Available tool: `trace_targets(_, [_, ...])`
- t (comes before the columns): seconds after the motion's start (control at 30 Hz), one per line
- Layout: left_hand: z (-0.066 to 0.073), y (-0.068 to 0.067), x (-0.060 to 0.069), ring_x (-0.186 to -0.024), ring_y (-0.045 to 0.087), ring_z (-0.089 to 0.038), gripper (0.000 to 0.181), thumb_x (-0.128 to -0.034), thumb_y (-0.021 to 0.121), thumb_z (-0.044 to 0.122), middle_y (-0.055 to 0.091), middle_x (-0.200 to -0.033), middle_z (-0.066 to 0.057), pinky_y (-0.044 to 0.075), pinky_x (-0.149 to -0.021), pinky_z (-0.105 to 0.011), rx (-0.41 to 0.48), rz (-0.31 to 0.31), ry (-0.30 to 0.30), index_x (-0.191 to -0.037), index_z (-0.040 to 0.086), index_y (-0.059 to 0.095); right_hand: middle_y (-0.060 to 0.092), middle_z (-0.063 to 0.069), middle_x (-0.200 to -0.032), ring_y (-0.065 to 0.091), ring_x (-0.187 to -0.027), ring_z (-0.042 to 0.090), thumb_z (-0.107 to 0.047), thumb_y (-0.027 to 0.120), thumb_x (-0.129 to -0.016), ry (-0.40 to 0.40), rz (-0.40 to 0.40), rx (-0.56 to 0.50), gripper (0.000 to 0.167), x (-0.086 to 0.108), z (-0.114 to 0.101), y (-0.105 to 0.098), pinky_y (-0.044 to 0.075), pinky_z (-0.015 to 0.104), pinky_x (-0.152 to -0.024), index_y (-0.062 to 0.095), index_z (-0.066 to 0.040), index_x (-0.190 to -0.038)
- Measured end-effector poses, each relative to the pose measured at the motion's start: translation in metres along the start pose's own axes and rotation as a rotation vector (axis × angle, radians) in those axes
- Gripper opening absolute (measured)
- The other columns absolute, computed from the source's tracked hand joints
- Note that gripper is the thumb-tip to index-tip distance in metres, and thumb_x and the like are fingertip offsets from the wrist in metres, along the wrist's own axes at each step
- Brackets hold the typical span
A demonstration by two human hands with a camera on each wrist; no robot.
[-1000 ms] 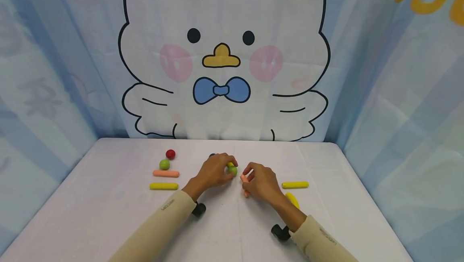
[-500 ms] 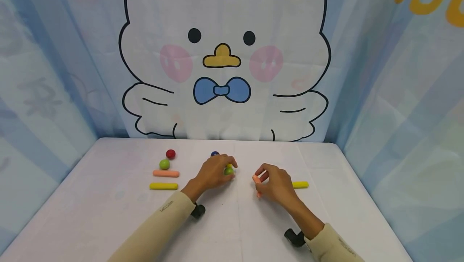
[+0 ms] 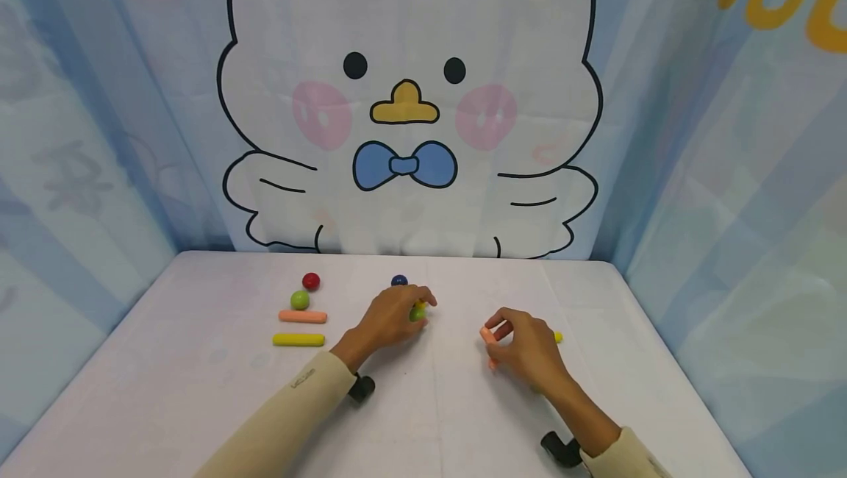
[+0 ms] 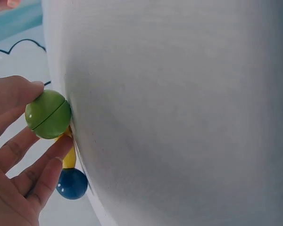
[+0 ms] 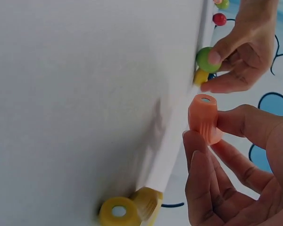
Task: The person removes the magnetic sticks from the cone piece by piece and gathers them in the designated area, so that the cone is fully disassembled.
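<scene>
My left hand (image 3: 390, 315) pinches a green ball (image 4: 49, 114) between thumb and fingers, low over the white table. Behind it a yellow piece (image 4: 69, 157) runs towards a dark blue ball (image 4: 71, 183); whether they are joined I cannot tell. In the head view that blue ball (image 3: 399, 280) shows just beyond the knuckles. Off to the right, my right hand (image 3: 529, 349) holds a salmon-orange stick (image 5: 203, 118) by thumb and fingertips, above the table. A silvery disc is set in the stick's end.
Left on the table (image 3: 397, 419) are a red ball (image 3: 311, 282), another green ball (image 3: 300, 300), an orange stick (image 3: 303, 316) and a yellow stick (image 3: 299, 340). Below the right hand lie a yellow stick (image 5: 119, 213) and another yellow piece (image 5: 150, 201).
My right hand has moved right and nearer with the orange stick, now covering most of the yellow pieces there. The blue ball has shifted slightly right; my left hand stays nearly in place.
</scene>
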State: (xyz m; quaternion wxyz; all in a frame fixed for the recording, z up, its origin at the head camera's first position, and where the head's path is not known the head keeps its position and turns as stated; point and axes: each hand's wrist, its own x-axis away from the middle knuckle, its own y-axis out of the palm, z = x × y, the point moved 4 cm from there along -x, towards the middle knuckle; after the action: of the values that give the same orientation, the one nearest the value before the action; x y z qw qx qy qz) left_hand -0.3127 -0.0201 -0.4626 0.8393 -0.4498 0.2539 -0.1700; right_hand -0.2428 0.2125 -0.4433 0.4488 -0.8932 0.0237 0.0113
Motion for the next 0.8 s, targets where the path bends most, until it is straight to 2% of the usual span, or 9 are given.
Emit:
trace_targets(0.17, [0.002,-0.001,0.001,-0.108,0.070,-0.026,0.030,-0.0919,0.081,0.009,0.077,-0.125,-0.005,0.057,-0.096,-0.047,0.020,0.005,0.010,-0.121,0.014,0.075,0.076,0.000,-0.094,0.058,-0.081,0.019,-0.017,0.086,-0.086,0.003,0.016,0.033,0.023,0.004,0.005,-0.006,0.042,0.030,-0.063,0.077,-0.019,-0.107])
trace_targets(0.3, [0.003,-0.001,0.001,-0.109,0.070,-0.025,0.032,-0.0921,0.081,0.007,0.076,-0.126,-0.005,0.057,-0.097,-0.047,0.025,0.003,0.017,-0.123,0.014,0.075,0.077,-0.001,-0.096,0.062,-0.090,0.021,-0.019,0.085,-0.086,0.015,0.023,0.045,0.024,0.008,0.011,-0.014,0.044,0.032,-0.070,0.077,-0.020,-0.108])
trace_targets(0.63, [0.005,-0.001,0.003,-0.105,0.068,-0.028,0.034,-0.0902,0.082,0.004,0.073,-0.116,-0.011,0.057,-0.096,-0.050,0.026,0.016,0.025,-0.122,0.011,0.074,0.078,0.000,-0.099,0.065,-0.098,0.025,-0.021,0.084,-0.088,0.034,0.032,0.051,0.025,0.017,0.029,-0.035,0.047,0.032,-0.071,0.077,-0.020,-0.112])
trace_targets(0.8, [0.005,-0.002,0.003,-0.103,0.068,-0.027,0.033,-0.0905,0.083,0.006,0.072,-0.114,-0.011,0.058,-0.095,-0.047,0.015,0.016,-0.004,-0.122,0.011,0.074,0.079,0.002,-0.100,0.064,-0.087,0.022,-0.027,0.083,-0.090,0.038,0.052,0.070,0.025,0.020,0.038,-0.047,0.045,0.032,-0.066,0.078,-0.020,-0.113])
